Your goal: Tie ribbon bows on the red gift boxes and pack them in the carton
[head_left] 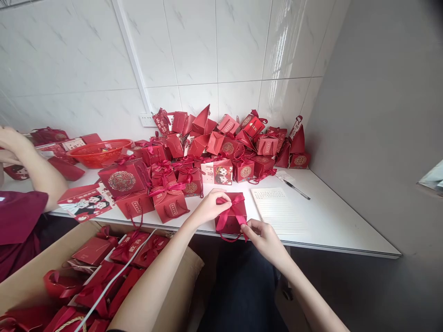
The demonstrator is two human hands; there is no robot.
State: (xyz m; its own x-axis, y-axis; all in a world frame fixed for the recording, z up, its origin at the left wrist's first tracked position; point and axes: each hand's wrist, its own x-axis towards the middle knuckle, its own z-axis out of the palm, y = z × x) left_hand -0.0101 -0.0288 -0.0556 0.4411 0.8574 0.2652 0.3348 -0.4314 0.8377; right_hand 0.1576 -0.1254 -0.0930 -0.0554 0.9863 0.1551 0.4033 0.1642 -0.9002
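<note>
A small red gift box with a twisted cord handle stands at the front edge of the white table, right before me. Across its top runs a dark pink ribbon tied in a bow. At the bow's upper left, my left hand is closed, with the ribbon pinched between thumb and fingers. My right hand pinches a ribbon tail at the box's lower right. Close behind stands a box with a cartoon couple. An open lined notebook lies to the right.
Many red gift boxes are heaped along the tiled wall. A red plastic basket sits at the left. Below the table edge, a cardboard carton holds more boxes. A pen lies by the notebook. Another person's arm rests at far left.
</note>
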